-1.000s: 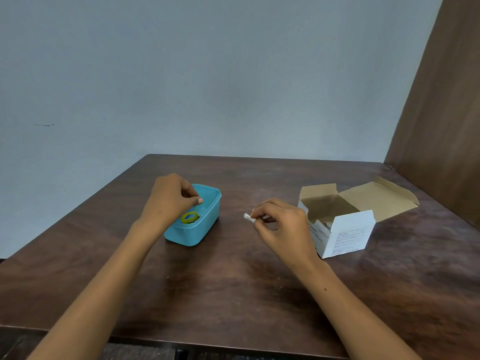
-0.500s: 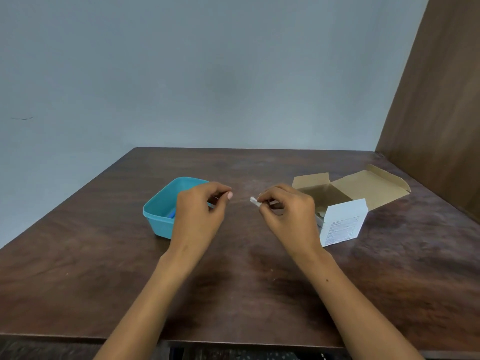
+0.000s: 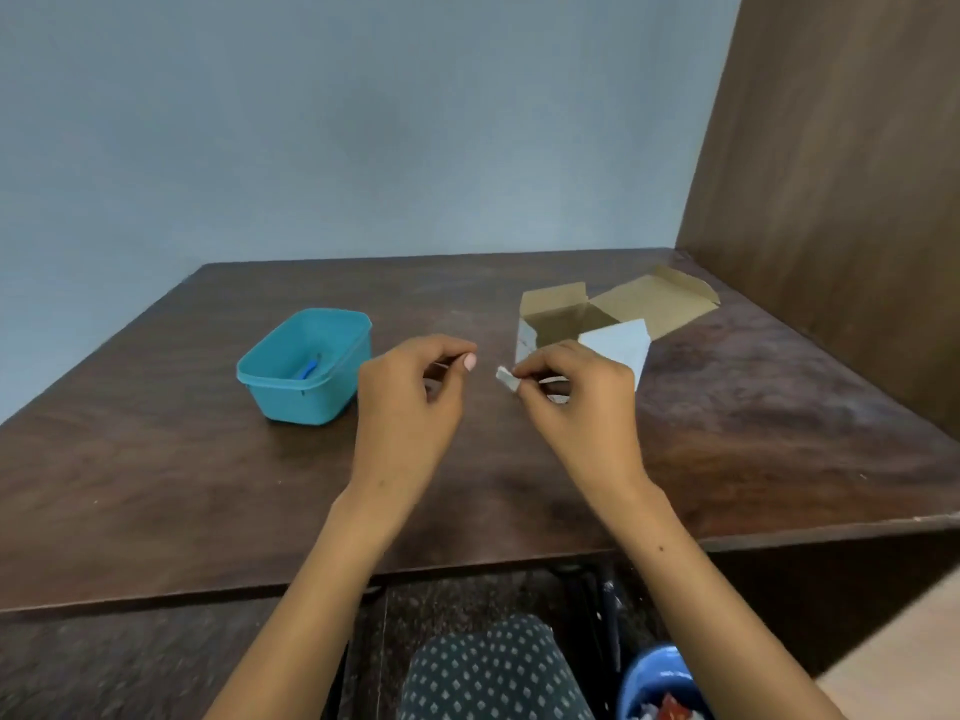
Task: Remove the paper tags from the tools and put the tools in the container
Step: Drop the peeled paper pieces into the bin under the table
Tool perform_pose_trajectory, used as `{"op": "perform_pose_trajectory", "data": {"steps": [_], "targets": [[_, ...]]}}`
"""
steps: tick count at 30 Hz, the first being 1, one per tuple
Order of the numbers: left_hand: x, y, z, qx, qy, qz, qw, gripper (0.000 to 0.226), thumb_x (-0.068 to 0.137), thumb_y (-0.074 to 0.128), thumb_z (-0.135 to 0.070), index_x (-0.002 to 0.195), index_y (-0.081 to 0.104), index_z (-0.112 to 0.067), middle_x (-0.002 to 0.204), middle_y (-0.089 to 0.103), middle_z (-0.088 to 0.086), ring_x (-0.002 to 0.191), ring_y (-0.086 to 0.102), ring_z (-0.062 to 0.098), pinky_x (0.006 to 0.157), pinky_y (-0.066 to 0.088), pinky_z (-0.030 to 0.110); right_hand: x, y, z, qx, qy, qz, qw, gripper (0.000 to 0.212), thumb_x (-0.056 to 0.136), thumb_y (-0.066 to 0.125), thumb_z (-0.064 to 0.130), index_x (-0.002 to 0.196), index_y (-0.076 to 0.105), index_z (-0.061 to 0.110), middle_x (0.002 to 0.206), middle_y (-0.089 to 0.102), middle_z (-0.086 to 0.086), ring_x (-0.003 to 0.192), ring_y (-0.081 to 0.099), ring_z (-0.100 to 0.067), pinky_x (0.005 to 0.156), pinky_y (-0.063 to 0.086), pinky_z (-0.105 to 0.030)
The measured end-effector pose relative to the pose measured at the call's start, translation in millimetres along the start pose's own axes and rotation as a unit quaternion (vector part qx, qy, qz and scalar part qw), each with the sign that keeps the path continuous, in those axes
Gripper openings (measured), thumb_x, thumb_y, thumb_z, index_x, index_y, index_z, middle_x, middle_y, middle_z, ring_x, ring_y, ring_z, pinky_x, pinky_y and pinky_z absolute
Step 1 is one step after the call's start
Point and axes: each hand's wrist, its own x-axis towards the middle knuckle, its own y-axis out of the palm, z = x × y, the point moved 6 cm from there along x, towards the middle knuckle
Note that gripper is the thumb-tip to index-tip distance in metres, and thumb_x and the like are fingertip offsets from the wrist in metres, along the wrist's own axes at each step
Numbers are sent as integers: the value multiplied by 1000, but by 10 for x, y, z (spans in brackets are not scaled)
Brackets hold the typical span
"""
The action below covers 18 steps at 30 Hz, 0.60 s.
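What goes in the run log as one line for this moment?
right hand: pinches white paper tag | left hand: fingers curled, contents unclear | teal container: blue item inside | cardboard box: open

box: near wall hidden behind right hand | left hand: we cannot tell what its curled fingers pinch | container: blue item inside too small to identify | blue tub: cut off by bottom edge, contents blurred

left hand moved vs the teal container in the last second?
Yes. The left hand was over the teal container; it now sits clear to the container's right, near the right hand.
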Motion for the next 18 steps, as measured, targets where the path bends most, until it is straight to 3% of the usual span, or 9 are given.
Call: {"op": "perform_pose_trajectory", "data": {"steps": [2, 5, 10, 14, 18], "targets": [[-174, 121, -175, -29, 13, 21, 999, 14, 86, 65, -12, 95, 73, -18, 90, 71, -11, 82, 63, -2, 70, 44, 3, -193, -312, 30, -7, 16, -22, 1000, 19, 79, 62, 24, 75, 71, 8, 76, 70, -1, 70, 66, -9, 65, 54, -22], [-474, 335, -471, -81, 31, 57, 995, 16, 86, 65, -12, 99, 73, -18, 93, 70, -12, 87, 63, -5, 69, 44, 3, -518, -804, 43, -53, 46, -43, 997, 5, 77, 70, 5, 81, 72, 6, 81, 70, 0, 75, 65, -6, 69, 53, -17], [-1064, 751, -850, -189, 37, 131, 972, 18, 88, 64, -11, 102, 71, -20, 93, 70, -13, 83, 65, -3, 67, 52, 11, -1161, -1603, -50, -123, 122, -95, 980, 10, 76, 73, 1, 82, 73, 9, 82, 70, 4, 77, 66, -5, 70, 52, -17], [-1607, 1275, -978, -208, 51, 224, 951, 21, 90, 62, -13, 107, 70, -21, 96, 69, -14, 85, 65, -3, 66, 52, 13, -1825, -2030, -379, -172, 214, -127, 953, 15, 75, 70, -2, 82, 72, 12, 80, 69, 5, 73, 65, -5, 67, 54, -21], [-2083, 1985, -743, -167, 30, 308, 936, 29, 93, 55, -15, 119, 63, -24, 101, 69, -11, 90, 64, -2, 75, 54, 19, -2525, -2150, -1015, -244, 329, -123, 904, 18, 75, 69, -3, 81, 71, 13, 78, 69, 0, 66, 66, -12, 65, 53, -22]]}}
